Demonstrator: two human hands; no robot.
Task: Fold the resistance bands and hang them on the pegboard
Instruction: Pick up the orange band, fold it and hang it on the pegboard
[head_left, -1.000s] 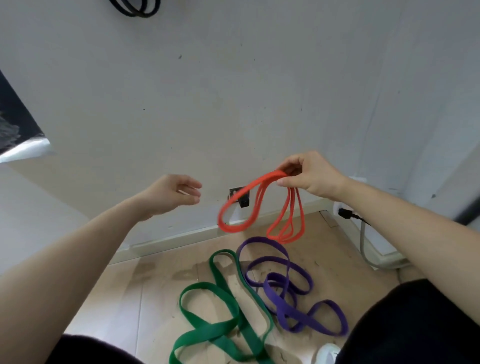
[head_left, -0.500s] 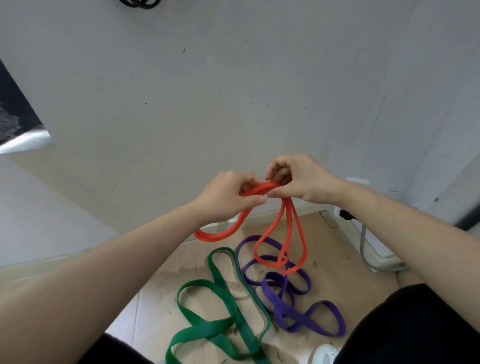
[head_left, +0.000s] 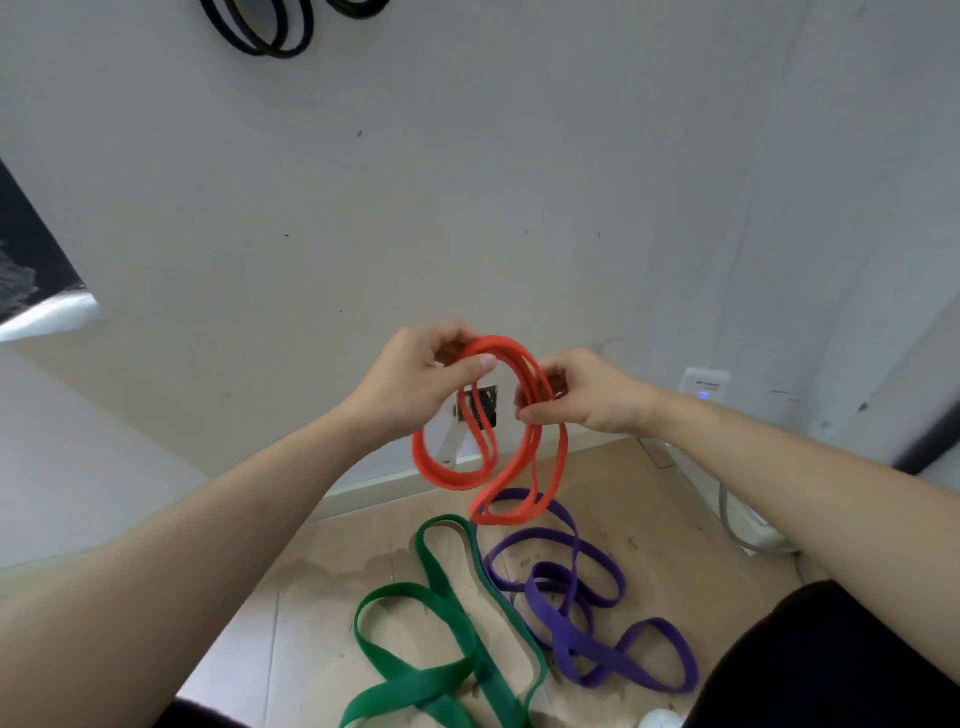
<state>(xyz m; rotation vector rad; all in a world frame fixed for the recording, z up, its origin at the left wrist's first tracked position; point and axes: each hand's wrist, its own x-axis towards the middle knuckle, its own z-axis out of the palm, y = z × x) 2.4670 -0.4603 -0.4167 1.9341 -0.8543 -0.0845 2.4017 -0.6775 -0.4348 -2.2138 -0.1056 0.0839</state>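
Both hands (head_left: 415, 382) (head_left: 592, 397) grip orange band (head_left: 452, 480) (loops hanging downward).

Brightness: bright, even, soft across the pale wall (head_left: 519, 182).
Glare: blown-out white patch (head_left: 52, 317) at far left.
Shadows: faint, diffuse on the floor (head_left: 649, 499).
Sharpness: orange band (head_left: 452, 479) fairly crisp; left hand (head_left: 415, 379), right hand (head_left: 592, 395) slightly soft; near forearms (head_left: 208, 571) smeared.
Distortion: wide-angle stretch toward edges.

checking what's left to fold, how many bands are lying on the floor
2. The green band lies at left, the purple band beside it at right; more could be hidden past the bottom edge.
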